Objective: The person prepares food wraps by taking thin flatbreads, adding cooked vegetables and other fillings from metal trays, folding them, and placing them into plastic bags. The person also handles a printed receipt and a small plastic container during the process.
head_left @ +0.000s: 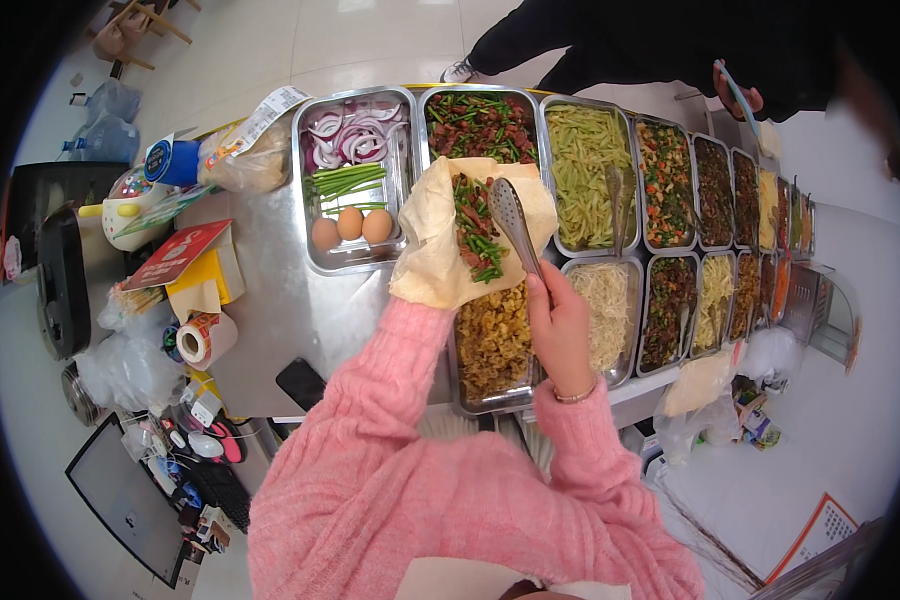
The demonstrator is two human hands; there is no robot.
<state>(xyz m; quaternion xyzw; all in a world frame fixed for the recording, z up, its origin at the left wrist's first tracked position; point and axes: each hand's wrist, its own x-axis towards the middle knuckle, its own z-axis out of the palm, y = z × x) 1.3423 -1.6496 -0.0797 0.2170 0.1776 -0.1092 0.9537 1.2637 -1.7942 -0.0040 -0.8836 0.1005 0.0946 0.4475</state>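
Observation:
A thin, pale flatbread (425,245) lies spread over my left hand, which holds it up from below. The bread hides that hand's fingers; only the pink sleeve (400,350) shows. Along the middle of the bread sits a strip of chopped green stalks with dark red meat (480,235). My right hand (560,335) is closed around the handle of metal food tongs (513,220). Their perforated oval end rests over the filling's right side. Just beyond the bread stands a tray of a similar green-and-meat mix (480,120). Below it is a tray of yellow-brown chopped food (493,345).
Left of the bread, one tray (303,200) holds sliced onion, green stalks and three brown eggs. Several food trays run off to the right, including shredded green vegetable (585,150) and pale shreds (610,310). A paper roll (205,340) and phone (300,384) lie left. Someone in black stands opposite.

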